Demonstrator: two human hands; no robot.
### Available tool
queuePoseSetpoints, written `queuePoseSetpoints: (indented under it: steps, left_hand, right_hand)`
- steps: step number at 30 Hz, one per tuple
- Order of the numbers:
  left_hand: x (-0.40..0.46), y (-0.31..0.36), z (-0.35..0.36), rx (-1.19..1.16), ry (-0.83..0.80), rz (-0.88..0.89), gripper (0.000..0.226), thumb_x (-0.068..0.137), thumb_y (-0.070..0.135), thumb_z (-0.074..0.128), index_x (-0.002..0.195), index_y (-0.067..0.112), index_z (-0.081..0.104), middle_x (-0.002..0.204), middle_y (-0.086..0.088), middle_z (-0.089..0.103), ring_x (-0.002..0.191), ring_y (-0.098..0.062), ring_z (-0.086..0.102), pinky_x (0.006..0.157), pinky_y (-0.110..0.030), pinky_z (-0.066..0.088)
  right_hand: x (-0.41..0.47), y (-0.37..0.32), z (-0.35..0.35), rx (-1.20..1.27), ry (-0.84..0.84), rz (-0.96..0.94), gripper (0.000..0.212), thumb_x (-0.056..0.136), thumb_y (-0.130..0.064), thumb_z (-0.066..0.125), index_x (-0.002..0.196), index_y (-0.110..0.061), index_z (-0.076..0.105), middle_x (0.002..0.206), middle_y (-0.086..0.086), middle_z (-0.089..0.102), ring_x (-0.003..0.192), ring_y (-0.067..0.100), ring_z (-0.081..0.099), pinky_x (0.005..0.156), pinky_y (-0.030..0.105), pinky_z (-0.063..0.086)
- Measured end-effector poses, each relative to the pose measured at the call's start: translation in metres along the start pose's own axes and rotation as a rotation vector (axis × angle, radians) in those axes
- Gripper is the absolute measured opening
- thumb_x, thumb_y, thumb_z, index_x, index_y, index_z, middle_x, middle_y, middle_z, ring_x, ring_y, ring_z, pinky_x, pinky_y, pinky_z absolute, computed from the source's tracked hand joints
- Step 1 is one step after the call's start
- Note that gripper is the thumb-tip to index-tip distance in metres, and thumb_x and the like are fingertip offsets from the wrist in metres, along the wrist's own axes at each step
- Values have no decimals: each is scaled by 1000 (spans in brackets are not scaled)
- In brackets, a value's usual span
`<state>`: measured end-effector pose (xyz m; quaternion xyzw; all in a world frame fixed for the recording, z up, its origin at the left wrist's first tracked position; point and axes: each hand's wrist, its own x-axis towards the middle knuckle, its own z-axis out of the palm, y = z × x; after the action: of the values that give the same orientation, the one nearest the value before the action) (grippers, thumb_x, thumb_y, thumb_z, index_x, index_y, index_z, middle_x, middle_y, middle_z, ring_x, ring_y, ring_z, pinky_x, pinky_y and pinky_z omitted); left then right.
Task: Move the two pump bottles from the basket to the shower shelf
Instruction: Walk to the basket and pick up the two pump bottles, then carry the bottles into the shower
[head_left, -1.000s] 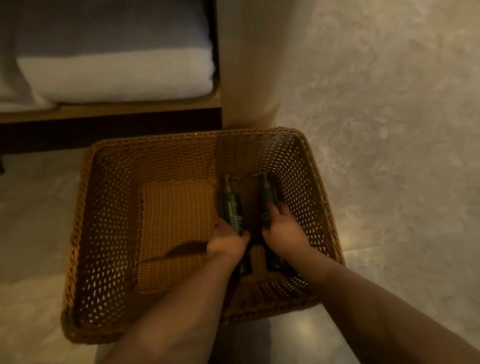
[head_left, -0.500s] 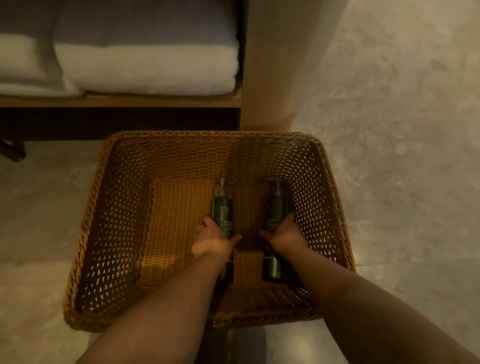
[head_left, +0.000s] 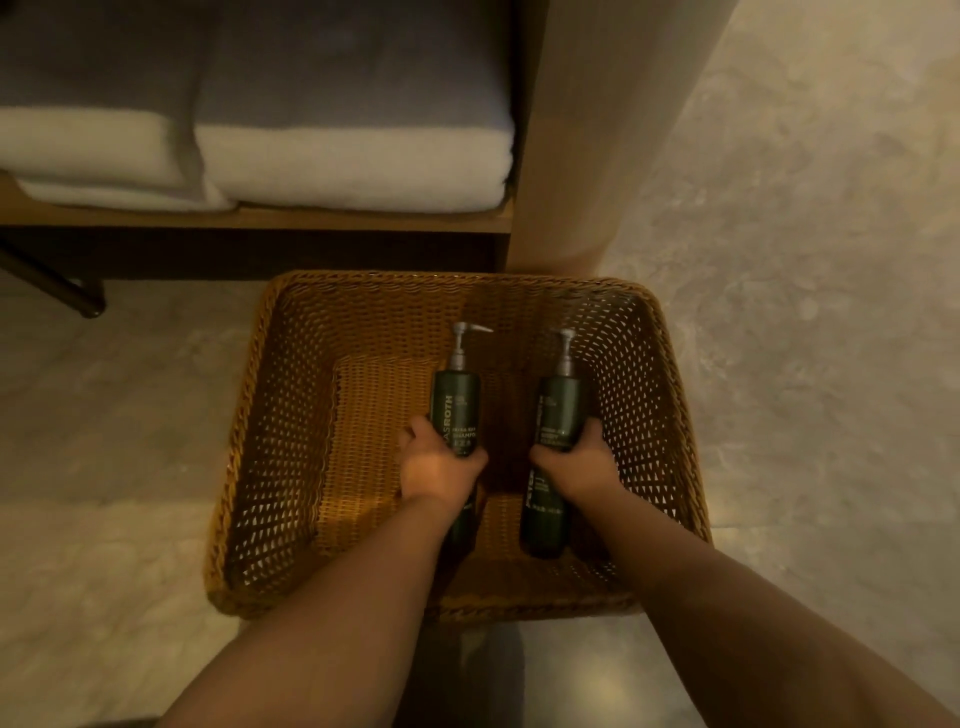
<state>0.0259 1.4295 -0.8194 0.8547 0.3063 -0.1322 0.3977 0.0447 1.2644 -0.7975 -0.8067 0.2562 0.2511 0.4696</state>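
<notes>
Two dark green pump bottles with grey pump heads are inside a brown wicker basket (head_left: 270, 415) on the floor. My left hand (head_left: 439, 467) is wrapped around the middle of the left pump bottle (head_left: 457, 405). My right hand (head_left: 576, 465) grips the middle of the right pump bottle (head_left: 558, 410). Both bottles point pump-first away from me, their lower ends partly hidden by my hands and forearms. No shower shelf is in view.
A wooden shelf (head_left: 260, 226) behind the basket holds folded white and grey towels (head_left: 353, 166). A tan post (head_left: 597, 156) rises at the shelf's right end. Mottled stone floor (head_left: 805, 312) surrounds the basket. A dark metal leg (head_left: 78, 301) stands at the left.
Both hands have closed around the bottles and the bottles have come up from the basket bottom, pumps further from me. The view has shifted so the basket sits more to the right.
</notes>
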Motion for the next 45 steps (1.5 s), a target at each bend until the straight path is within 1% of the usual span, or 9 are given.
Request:
queuePoseSetpoints:
  steps: [10,20,24,27,32,35,38,43,45]
  left_hand:
    - [-127,70,-178,-162,71,68,62,65,31,82,108,21,39,105,-4,55,91,-20,57,75,-39,50]
    - [-292,120,-357,-297,168,52,65,62,37,82,110,24,41,96,-2,59,83,-15,61,67,-34,51]
    - [-356,136,-422,-360,236,16,64,63,34,84,108,31,39,96,9,59,84,-3,59,65,-23,45]
    - [-401,144,-461,-381,333,25,63,63,34,84,108,33,40,94,15,58,81,8,57,61,-13,41]
    - [-462,150,-505,-434,533,-16,62,65,33,83,111,30,40,92,18,55,79,8,53,60,-13,37]
    - [-494,143,-516,-504,646,-57,63,66,33,83,113,29,41,95,15,56,82,0,54,64,-19,41]
    - [-525,128,-524,-570,751,-114,65,66,35,82,115,29,41,97,8,61,84,-8,60,68,-31,49]
    - [-581,98,-537,-635,975,-214,62,63,38,81,109,35,41,93,15,60,79,2,59,59,-17,42]
    - [-603,82,-542,-640,1045,-268,60,64,39,82,107,34,41,90,14,60,77,5,58,58,-14,40]
  right_hand:
    - [-166,-126,-63,199,-87,-130,63,77,-15,72,128,-22,34,110,-2,58,102,20,59,89,43,49]
    - [-371,-242,-120,75,-157,-272,72,73,-15,76,127,-31,32,112,-16,53,106,8,52,91,38,43]
    - [-442,-282,-143,49,-187,-340,70,71,-18,78,121,-37,34,103,-24,54,91,-7,53,85,27,43]
    - [-485,-311,-157,19,-241,-400,75,71,-22,78,128,-37,32,102,-29,50,88,-11,50,81,21,40]
    - [-548,-348,-160,-23,-377,-524,83,75,-16,75,141,-30,27,123,-11,53,111,9,49,94,39,40]
    - [-580,-363,-148,-67,-479,-605,83,74,-14,75,141,-28,29,122,-13,52,117,13,49,97,42,41]
    - [-608,-371,-129,-121,-604,-683,81,74,-11,75,141,-22,31,133,-1,52,124,21,49,102,48,41]
    - [-657,-368,-84,-189,-810,-751,80,73,-15,77,135,-39,33,115,-24,51,115,6,48,98,41,40]
    - [-679,-361,-62,-251,-846,-818,78,72,-18,77,134,-38,33,118,-20,52,115,8,49,97,40,40]
